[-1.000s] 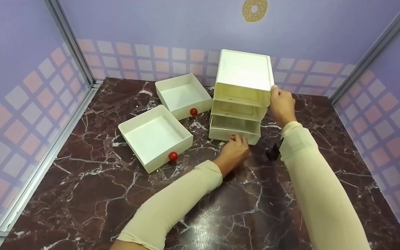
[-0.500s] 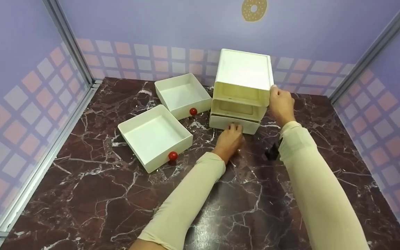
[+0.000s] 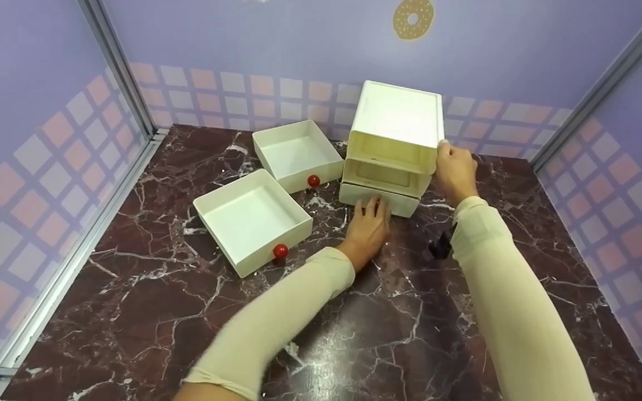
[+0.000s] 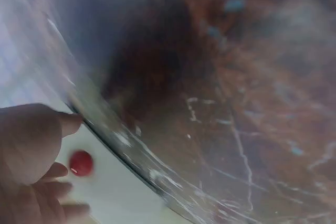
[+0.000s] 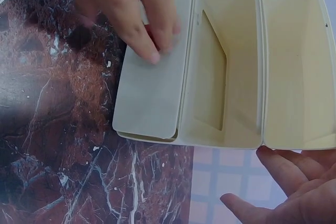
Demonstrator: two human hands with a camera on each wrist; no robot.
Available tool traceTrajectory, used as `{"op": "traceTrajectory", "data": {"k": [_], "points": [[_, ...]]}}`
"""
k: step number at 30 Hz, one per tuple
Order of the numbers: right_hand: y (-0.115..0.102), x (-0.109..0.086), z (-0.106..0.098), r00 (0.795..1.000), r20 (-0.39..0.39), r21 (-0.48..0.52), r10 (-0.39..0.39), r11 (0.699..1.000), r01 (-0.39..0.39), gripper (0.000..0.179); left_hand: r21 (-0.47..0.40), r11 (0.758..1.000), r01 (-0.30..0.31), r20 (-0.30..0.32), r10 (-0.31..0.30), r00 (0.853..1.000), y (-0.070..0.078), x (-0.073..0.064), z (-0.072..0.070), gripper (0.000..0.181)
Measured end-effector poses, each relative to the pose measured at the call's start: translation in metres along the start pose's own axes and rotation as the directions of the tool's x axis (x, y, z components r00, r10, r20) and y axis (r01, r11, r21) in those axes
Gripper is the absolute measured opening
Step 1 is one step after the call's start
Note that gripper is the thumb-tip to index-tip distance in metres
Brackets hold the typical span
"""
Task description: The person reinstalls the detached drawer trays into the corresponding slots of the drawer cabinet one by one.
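A white cabinet [image 3: 402,114] stands against the back wall, with two hollow slots above a bottom drawer [image 3: 351,194] that sits nearly flush in its slot. My left hand [image 3: 366,225] reaches to this drawer's front, its fingers extended against it. In the left wrist view, a red knob [image 4: 81,163] shows between the spread thumb and fingers, not pinched. My right hand [image 3: 456,171] rests against the cabinet's right side; in the right wrist view its fingers [image 5: 286,171] lie fairly straight along that side. Two pulled-out drawers, one nearer [image 3: 251,220] and one farther [image 3: 298,150], lie left of the cabinet.
The pulled-out drawers have red knobs, the near one [image 3: 280,251] facing front. A dark marbled tabletop [image 3: 187,317] lies beneath everything. Purple walls with pink and white squares close off the back and sides. A small black object [image 3: 439,246] shows beside the right sleeve.
The bottom drawer has slid back into the cabinet under my left hand. Its fingers have since straightened and spread from around the knob. My right hand has stayed at the cabinet's side.
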State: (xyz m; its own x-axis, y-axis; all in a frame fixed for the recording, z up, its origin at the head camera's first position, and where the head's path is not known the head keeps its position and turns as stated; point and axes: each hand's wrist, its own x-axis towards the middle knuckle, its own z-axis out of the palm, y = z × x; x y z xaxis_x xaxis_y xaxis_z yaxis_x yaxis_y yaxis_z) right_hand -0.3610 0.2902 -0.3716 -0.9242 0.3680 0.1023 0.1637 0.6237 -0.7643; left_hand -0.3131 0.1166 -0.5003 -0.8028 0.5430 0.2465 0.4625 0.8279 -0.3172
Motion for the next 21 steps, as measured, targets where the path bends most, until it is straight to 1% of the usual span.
{"op": "traceTrajectory", "data": {"k": [1, 2, 3, 5, 6, 7, 9, 10, 12, 13, 14, 15, 16, 17, 18, 20, 21], "points": [[0.000, 0.000, -0.001, 1.000, -0.001, -0.005, -0.003, 1.000, 0.003, 0.057, 0.020, 0.999, -0.033, 0.058, 0.032, 0.998, -0.001, -0.007, -0.006, 0.049], [0.000, 0.000, -0.001, 1.000, -0.003, -0.011, -0.008, 1.000, 0.008, 0.058, 0.032, 0.997, -0.066, 0.118, 0.062, 0.991, -0.002, -0.016, -0.013, 0.052], [0.001, 0.001, -0.002, 1.000, -0.001, -0.012, -0.012, 1.000, 0.012, 0.060, 0.046, 0.995, -0.092, 0.166, 0.083, 0.983, -0.004, -0.027, -0.019, 0.055], [0.001, 0.002, -0.003, 1.000, 0.003, -0.023, -0.020, 1.000, 0.020, 0.060, 0.055, 0.992, -0.115, 0.236, 0.099, 0.967, -0.011, -0.052, -0.030, 0.061], [0.001, 0.002, -0.004, 1.000, 0.005, -0.027, -0.023, 0.999, 0.023, 0.059, 0.057, 0.993, -0.107, 0.271, 0.088, 0.958, -0.016, -0.065, -0.034, 0.064], [0.000, 0.002, -0.004, 1.000, 0.007, -0.025, -0.024, 0.999, 0.024, 0.058, 0.065, 0.994, -0.083, 0.293, 0.061, 0.954, -0.023, -0.077, -0.037, 0.064], [0.000, 0.003, -0.005, 1.000, 0.003, -0.025, -0.028, 0.999, 0.029, 0.055, 0.124, 0.992, -0.033, 0.328, -0.010, 0.945, -0.040, -0.097, -0.040, 0.064], [-0.001, 0.003, -0.005, 1.000, -0.004, -0.026, -0.031, 0.999, 0.031, 0.053, 0.147, 0.989, 0.009, 0.337, -0.059, 0.940, -0.049, -0.104, -0.039, 0.063], [-0.001, 0.003, -0.007, 0.999, -0.011, -0.024, -0.035, 0.999, 0.035, 0.051, 0.186, 0.979, 0.089, 0.353, -0.151, 0.923, -0.067, -0.115, -0.035, 0.064], [0.000, 0.003, -0.007, 0.999, -0.012, -0.024, -0.037, 0.999, 0.036, 0.050, 0.192, 0.973, 0.125, 0.365, -0.189, 0.912, -0.075, -0.120, -0.032, 0.065], [0.000, 0.003, -0.007, 0.999, -0.009, -0.024, -0.036, 0.999, 0.036, 0.050, 0.179, 0.971, 0.160, 0.372, -0.218, 0.902, -0.082, -0.125, -0.028, 0.064], [0.001, 0.003, -0.006, 0.999, -0.004, -0.020, -0.035, 0.999, 0.034, 0.050, 0.145, 0.969, 0.201, 0.366, -0.241, 0.899, -0.088, -0.129, -0.023, 0.062], [0.001, 0.003, -0.006, 0.999, -0.002, -0.019, -0.035, 0.999, 0.035, 0.049, 0.121, 0.968, 0.220, 0.352, -0.249, 0.902, -0.092, -0.134, -0.018, 0.059], [0.002, 0.003, -0.005, 0.999, 0.001, -0.020, -0.036, 0.999, 0.036, 0.049, 0.085, 0.966, 0.244, 0.316, -0.258, 0.913, -0.095, -0.139, -0.012, 0.057], [0.002, 0.003, -0.005, 0.999, 0.002, -0.018, -0.039, 0.999, 0.039, 0.049, 0.070, 0.968, 0.241, 0.283, -0.251, 0.926, -0.097, -0.144, -0.008, 0.051], [0.002, 0.003, -0.003, 0.999, -0.001, -0.020, -0.046, 0.999, 0.045, 0.050, 0.062, 0.972, 0.226, 0.180, -0.233, 0.955, -0.100, -0.151, 0.001, 0.043], [0.002, 0.003, -0.003, 0.999, -0.002, -0.022, -0.049, 0.999, 0.049, 0.050, 0.065, 0.974, 0.219, 0.129, -0.226, 0.966, -0.101, -0.153, 0.004, 0.041]]}}
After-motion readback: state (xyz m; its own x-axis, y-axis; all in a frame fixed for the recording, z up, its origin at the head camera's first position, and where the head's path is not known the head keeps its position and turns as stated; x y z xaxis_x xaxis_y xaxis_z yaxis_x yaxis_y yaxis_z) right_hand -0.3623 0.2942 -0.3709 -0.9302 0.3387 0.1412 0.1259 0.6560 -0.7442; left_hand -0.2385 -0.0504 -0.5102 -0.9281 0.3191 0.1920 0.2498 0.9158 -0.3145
